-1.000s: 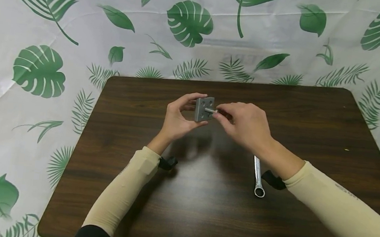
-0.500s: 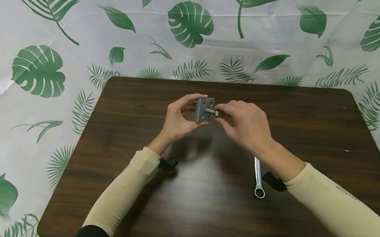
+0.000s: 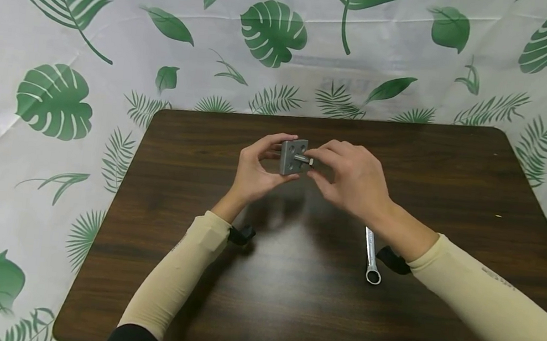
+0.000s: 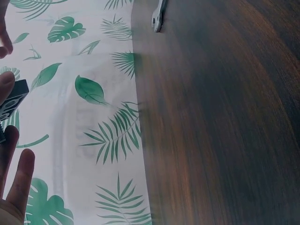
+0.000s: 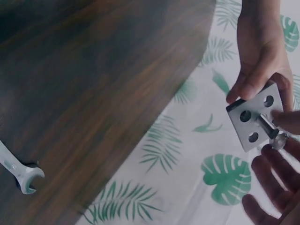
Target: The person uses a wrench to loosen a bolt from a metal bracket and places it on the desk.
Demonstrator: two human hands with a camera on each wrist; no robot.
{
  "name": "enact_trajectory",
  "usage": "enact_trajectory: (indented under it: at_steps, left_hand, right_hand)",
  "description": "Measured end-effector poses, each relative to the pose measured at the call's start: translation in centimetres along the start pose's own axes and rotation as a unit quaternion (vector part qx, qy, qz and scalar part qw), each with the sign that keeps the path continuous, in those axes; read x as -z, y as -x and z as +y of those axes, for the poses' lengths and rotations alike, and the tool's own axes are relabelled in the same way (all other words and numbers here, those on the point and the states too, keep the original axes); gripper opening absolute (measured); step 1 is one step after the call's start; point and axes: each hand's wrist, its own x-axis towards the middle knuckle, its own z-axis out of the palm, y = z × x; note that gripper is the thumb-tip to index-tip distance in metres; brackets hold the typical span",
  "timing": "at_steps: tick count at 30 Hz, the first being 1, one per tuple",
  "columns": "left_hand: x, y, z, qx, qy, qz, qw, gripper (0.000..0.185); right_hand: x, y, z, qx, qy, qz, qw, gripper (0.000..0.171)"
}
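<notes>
My left hand (image 3: 259,170) holds a small grey metal plate (image 5: 248,127) by its edges above the table, thumb at one edge and fingers at the opposite one. Several round holes show in the plate's face. A silver hex bolt (image 5: 268,127) stands out from the middle of that face, its head away from the plate. The thumb and fingertips of my right hand (image 3: 355,178) are at the bolt, on either side of its shaft and head, pinching it loosely. In the left wrist view, only the dark edge of the plate (image 4: 17,96) and some fingers show.
A silver combination wrench (image 3: 371,256) lies on the dark wooden table (image 3: 289,305), below my right forearm; its open end (image 5: 29,179) shows in the right wrist view. A white sheet with green leaves (image 3: 190,56) hangs behind the table.
My right fingers shift around the bolt, loosening to bare its head and then reaching further along it toward the plate. The left hand and plate stay almost still.
</notes>
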Motion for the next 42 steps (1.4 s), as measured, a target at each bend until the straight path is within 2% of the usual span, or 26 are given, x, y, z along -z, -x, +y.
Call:
enact_trajectory:
  at_steps: [3, 5, 7, 9, 11, 14, 17, 21, 24, 28, 30, 34, 37, 39, 42]
  left_hand:
    - [0.02, -0.01, 0.02, -0.003, -0.004, 0.003, 1.0000, 0.064]
    - [0.03, -0.03, 0.05, -0.004, -0.005, 0.004, 1.0000, 0.064]
    - [0.04, -0.03, 0.07, -0.003, -0.006, 0.004, 1.0000, 0.064]
    - [0.06, -0.04, 0.07, -0.003, -0.005, 0.003, 1.0000, 0.064]
    - [0.08, -0.01, 0.05, -0.002, -0.002, 0.003, 1.0000, 0.064]
    - [0.07, -0.03, -0.07, -0.004, 0.001, 0.004, 1.0000, 0.064]
    - [0.02, -0.08, -0.10, -0.005, 0.001, 0.005, 1.0000, 0.064]
    - [0.01, 0.01, -0.01, -0.004, -0.004, 0.002, 1.0000, 0.065]
    - [0.05, 0.11, -0.01, -0.001, -0.007, 0.000, 1.0000, 0.065]
    - [0.06, 0.00, 0.01, -0.001, -0.004, 0.002, 1.0000, 0.064]
    - [0.01, -0.10, 0.04, -0.003, -0.001, 0.002, 1.0000, 0.064]
    - [-0.06, -0.18, 0.12, -0.005, -0.004, -0.002, 1.0000, 0.065]
    - [-0.10, -0.13, 0.11, -0.003, -0.006, -0.004, 1.0000, 0.066]
    - [-0.09, -0.09, 0.11, -0.004, -0.007, -0.003, 1.0000, 0.065]
    - [-0.10, -0.11, 0.03, -0.005, -0.004, -0.001, 1.0000, 0.065]
  right_hand:
    - [0.00, 0.05, -0.18, -0.051, 0.007, -0.006, 0.999, 0.032]
    - [0.04, 0.09, -0.32, -0.096, 0.015, -0.024, 0.995, 0.035]
    - [0.10, 0.11, -0.43, -0.117, 0.019, -0.041, 0.992, 0.035]
    - [0.15, 0.10, -0.42, -0.107, 0.017, -0.046, 0.993, 0.028]
    - [0.16, 0.08, -0.33, -0.073, 0.013, -0.036, 0.997, 0.023]
    - [0.15, 0.15, -0.15, -0.041, 0.011, -0.010, 0.999, 0.035]
    - [0.15, 0.18, -0.17, -0.080, 0.009, -0.013, 0.997, 0.037]
    - [0.14, 0.20, -0.36, -0.138, 0.005, -0.055, 0.989, 0.038]
    - [0.19, 0.21, -0.36, -0.115, -0.001, -0.057, 0.992, 0.028]
    - [0.28, 0.16, -0.29, -0.081, -0.001, -0.027, 0.996, 0.035]
    - [0.29, 0.18, -0.34, -0.099, -0.001, -0.028, 0.995, 0.035]
    - [0.33, 0.19, -0.46, -0.139, -0.001, -0.058, 0.989, 0.033]
    - [0.34, 0.23, -0.34, -0.108, -0.001, -0.060, 0.992, 0.027]
    - [0.32, 0.28, -0.25, -0.085, 0.003, -0.049, 0.995, 0.033]
    - [0.33, 0.32, -0.23, -0.100, 0.000, -0.045, 0.994, 0.034]
